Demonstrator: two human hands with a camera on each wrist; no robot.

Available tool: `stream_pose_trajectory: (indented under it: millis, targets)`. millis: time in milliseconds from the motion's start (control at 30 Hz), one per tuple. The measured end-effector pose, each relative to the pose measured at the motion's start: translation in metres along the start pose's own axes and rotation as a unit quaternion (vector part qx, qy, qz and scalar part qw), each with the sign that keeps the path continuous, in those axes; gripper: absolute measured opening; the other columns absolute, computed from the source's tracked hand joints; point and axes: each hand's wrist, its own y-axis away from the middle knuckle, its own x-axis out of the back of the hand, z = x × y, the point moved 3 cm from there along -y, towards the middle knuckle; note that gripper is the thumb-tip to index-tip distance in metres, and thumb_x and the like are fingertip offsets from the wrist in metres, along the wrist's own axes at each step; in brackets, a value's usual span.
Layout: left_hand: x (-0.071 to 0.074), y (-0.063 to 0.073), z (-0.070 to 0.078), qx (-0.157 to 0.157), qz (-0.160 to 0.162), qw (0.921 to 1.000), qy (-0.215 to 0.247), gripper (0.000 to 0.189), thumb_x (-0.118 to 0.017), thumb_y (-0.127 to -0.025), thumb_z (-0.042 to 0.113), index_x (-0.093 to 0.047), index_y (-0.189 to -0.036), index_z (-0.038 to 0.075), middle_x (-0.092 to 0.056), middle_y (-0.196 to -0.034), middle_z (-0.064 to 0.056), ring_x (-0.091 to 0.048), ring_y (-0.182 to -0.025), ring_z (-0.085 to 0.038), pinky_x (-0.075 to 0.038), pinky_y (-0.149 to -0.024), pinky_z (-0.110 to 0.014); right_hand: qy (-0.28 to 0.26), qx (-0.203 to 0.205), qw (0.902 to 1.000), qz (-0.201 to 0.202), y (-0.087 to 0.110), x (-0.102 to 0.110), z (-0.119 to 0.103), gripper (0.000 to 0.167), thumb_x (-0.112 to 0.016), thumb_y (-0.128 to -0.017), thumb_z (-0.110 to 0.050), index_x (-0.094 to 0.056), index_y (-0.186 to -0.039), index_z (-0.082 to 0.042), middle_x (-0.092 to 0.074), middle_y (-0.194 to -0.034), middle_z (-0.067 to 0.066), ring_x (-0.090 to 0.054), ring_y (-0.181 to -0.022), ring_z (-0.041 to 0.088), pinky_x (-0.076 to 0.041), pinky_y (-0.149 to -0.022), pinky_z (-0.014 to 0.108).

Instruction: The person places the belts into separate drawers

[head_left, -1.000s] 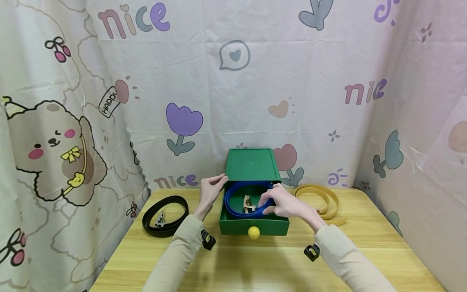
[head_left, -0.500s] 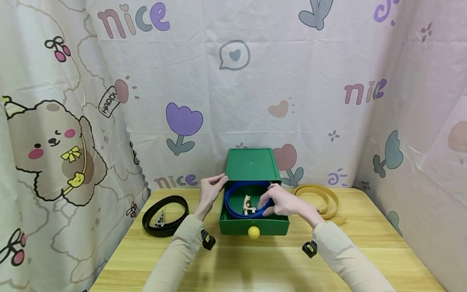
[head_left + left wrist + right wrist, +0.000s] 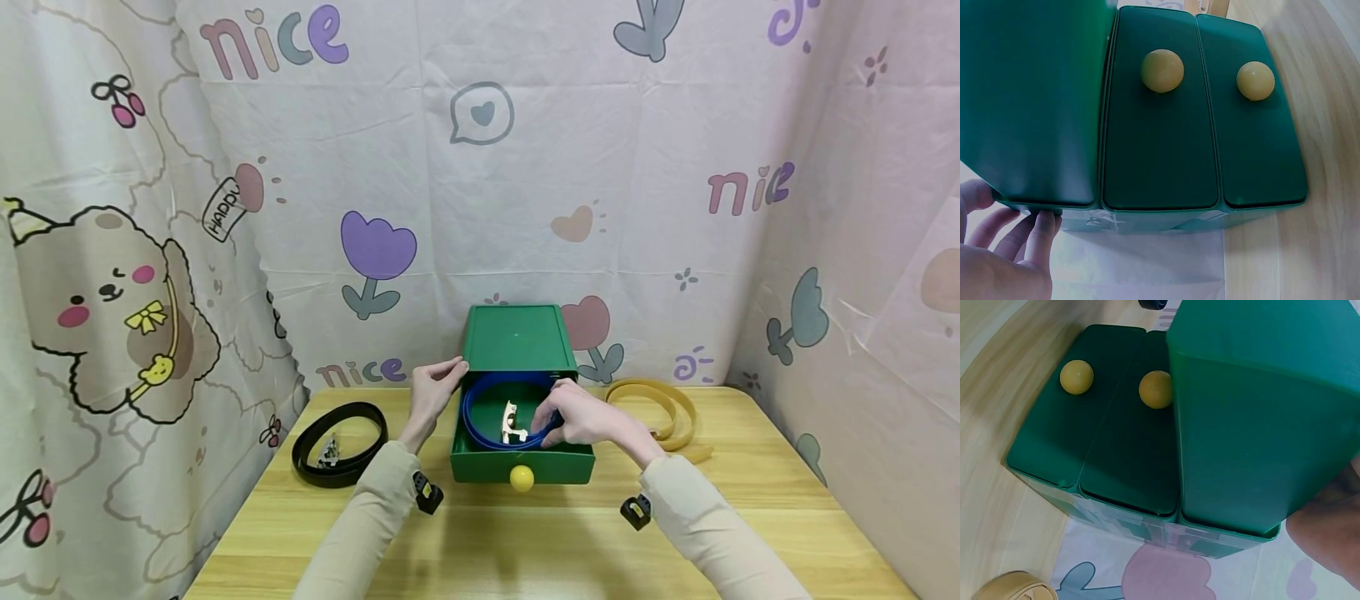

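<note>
A green drawer cabinet (image 3: 517,337) stands with its top drawer (image 3: 480,467) pulled out by a yellow knob (image 3: 522,477). Inside lies a coiled blue belt (image 3: 471,417) with a gold buckle (image 3: 510,425). Reaching in from the right, my right hand (image 3: 585,415) holds the coil's near right side between thumb and fingers; the drawer wall hides those fingertips in the right wrist view. My left hand (image 3: 435,390) grips the cabinet's upper left edge, its fingers (image 3: 1041,240) at the side in the left wrist view.
A coiled black belt (image 3: 300,454) with a silver buckle lies left of the cabinet, and a yellow belt (image 3: 686,408) lies to its right. Two lower drawers (image 3: 1160,144) are closed, each with a yellow knob (image 3: 1255,80). A patterned cloth (image 3: 525,183) hangs behind the wooden table (image 3: 525,550).
The gold buckle has shifted and tilted slightly within the blue coil. My right hand and wrist have moved a little; the left hand stays in place.
</note>
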Motion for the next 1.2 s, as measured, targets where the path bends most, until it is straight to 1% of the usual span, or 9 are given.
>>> stream_pose_trajectory:
  millis: [133, 200, 267, 367, 500, 800, 933, 1067, 1200]
  targets:
    - [0.0, 0.0, 0.0, -0.001, 0.0, 1.0, 0.0, 0.031, -0.072, -0.093, 0.02, -0.074, -0.119, 0.002, -0.073, -0.121, -0.019, -0.07, -0.113, -0.03, -0.059, -0.093, -0.034, -0.015, 0.013, 0.9998, 0.0, -0.002, -0.001, 0.0, 0.012, -0.085, -0.08, -0.014, -0.081, -0.09, -0.018, -0.078, -0.087, -0.009, -0.068, -0.084, 0.005, -0.048, -0.093, 0.032]
    - [0.0, 0.0, 0.0, -0.002, 0.0, 1.0, 0.0, 0.032, -0.072, -0.093, 0.02, -0.074, -0.119, 0.001, -0.072, -0.121, -0.02, -0.07, -0.113, -0.031, -0.059, -0.093, -0.034, -0.028, 0.015, 0.9995, -0.004, -0.003, -0.001, 0.001, 0.012, -0.085, -0.079, -0.011, -0.081, -0.09, -0.015, -0.079, -0.088, -0.006, -0.07, -0.084, 0.006, -0.054, -0.086, 0.026]
    - [0.0, 0.0, 0.0, -0.005, 0.0, 1.0, -0.002, 0.031, -0.072, -0.094, 0.02, -0.074, -0.119, 0.001, -0.072, -0.121, -0.02, -0.07, -0.113, -0.031, -0.059, -0.093, -0.034, -0.043, 0.007, 0.999, -0.013, -0.003, -0.002, 0.002, 0.013, -0.085, -0.079, -0.01, -0.081, -0.091, -0.014, -0.079, -0.09, -0.004, -0.071, -0.085, 0.008, -0.058, -0.08, 0.024]
    - [0.0, 0.001, 0.0, -0.002, 0.0, 1.0, -0.004, 0.031, -0.072, -0.093, 0.02, -0.074, -0.119, 0.002, -0.072, -0.121, -0.019, -0.07, -0.113, -0.03, -0.059, -0.093, -0.034, -0.054, -0.015, 0.998, -0.029, -0.003, -0.002, 0.002, 0.014, -0.084, -0.08, -0.009, -0.08, -0.092, -0.014, -0.079, -0.093, -0.004, -0.071, -0.088, 0.009, -0.059, -0.081, 0.024]
    - [0.0, 0.001, 0.001, 0.001, 0.0, 1.0, -0.002, 0.031, -0.072, -0.094, 0.02, -0.074, -0.12, 0.003, -0.072, -0.122, -0.018, -0.07, -0.113, -0.03, -0.059, -0.093, -0.033, -0.055, -0.025, 0.9972, -0.043, -0.003, -0.001, 0.001, 0.015, -0.083, -0.081, -0.009, -0.079, -0.095, -0.014, -0.078, -0.095, -0.004, -0.07, -0.09, 0.009, -0.059, -0.083, 0.026]
    - [0.0, 0.002, 0.001, -0.004, 0.0, 1.0, 0.0, 0.031, -0.072, -0.093, 0.02, -0.074, -0.119, 0.002, -0.072, -0.121, -0.02, -0.07, -0.111, -0.029, -0.06, -0.09, -0.03, -0.073, 0.001, 0.9966, -0.038, 0.001, 0.002, 0.001, 0.016, -0.081, -0.085, -0.014, -0.078, -0.1, -0.013, -0.078, -0.099, -0.001, -0.07, -0.091, 0.01, -0.059, -0.085, 0.027]
    - [0.0, 0.001, 0.0, -0.007, 0.001, 1.0, -0.003, 0.031, -0.072, -0.093, 0.02, -0.075, -0.118, 0.002, -0.072, -0.121, -0.02, -0.071, -0.111, -0.03, -0.06, -0.09, -0.03, -0.105, 0.015, 0.9942, -0.015, 0.004, 0.004, 0.001, 0.018, -0.078, -0.088, -0.016, -0.077, -0.104, -0.009, -0.078, -0.1, 0.002, -0.072, -0.093, 0.014, -0.06, -0.086, 0.033]
    - [0.0, 0.0, 0.0, -0.003, 0.001, 1.0, 0.0, 0.031, -0.072, -0.093, 0.02, -0.075, -0.118, 0.002, -0.073, -0.121, -0.019, -0.07, -0.112, -0.029, -0.059, -0.091, -0.03, -0.133, 0.034, 0.9899, 0.037, 0.007, 0.005, 0.002, 0.018, -0.074, -0.092, -0.017, -0.076, -0.105, -0.005, -0.079, -0.102, 0.006, -0.073, -0.094, 0.018, -0.06, -0.087, 0.042]
    - [0.0, 0.0, -0.001, 0.001, 0.002, 1.0, 0.001, 0.031, -0.073, -0.093, 0.019, -0.075, -0.119, 0.003, -0.073, -0.121, -0.018, -0.07, -0.112, -0.028, -0.059, -0.092, -0.031, -0.132, 0.028, 0.9863, 0.094, 0.012, 0.005, 0.0, 0.019, -0.069, -0.096, -0.018, -0.076, -0.108, -0.006, -0.079, -0.103, 0.006, -0.073, -0.094, 0.014, -0.06, -0.085, 0.044]
